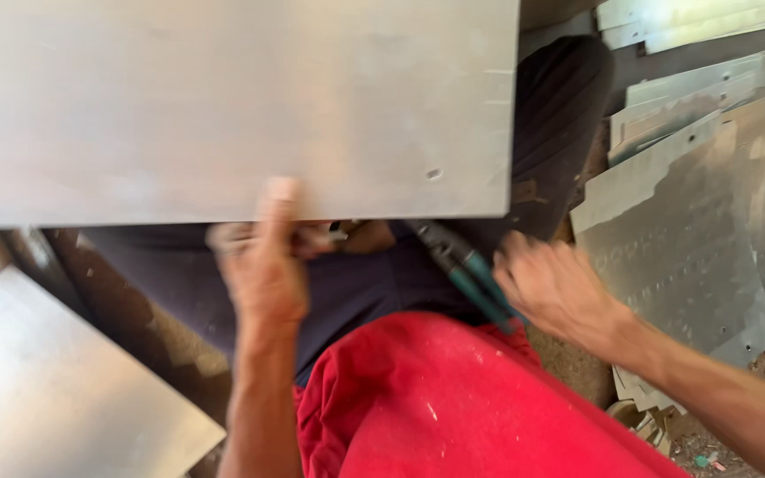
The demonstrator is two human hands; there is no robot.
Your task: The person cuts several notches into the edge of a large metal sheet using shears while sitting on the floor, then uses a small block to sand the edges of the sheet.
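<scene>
A large grey metal sheet (223,97) fills the upper left of the view. My left hand (263,257) grips its near edge, thumb on top of the sheet. My right hand (555,283) holds the teal handles of a pair of snips (467,265), whose dark head points up under the sheet's edge. My legs in dark trousers and a red shirt (453,407) lie below both hands.
A second flat metal sheet (55,389) lies at the lower left. A pile of cut, curved metal pieces (692,221) with punched holes sits at the right on dirty ground. More sheet strips (692,18) lie at the top right.
</scene>
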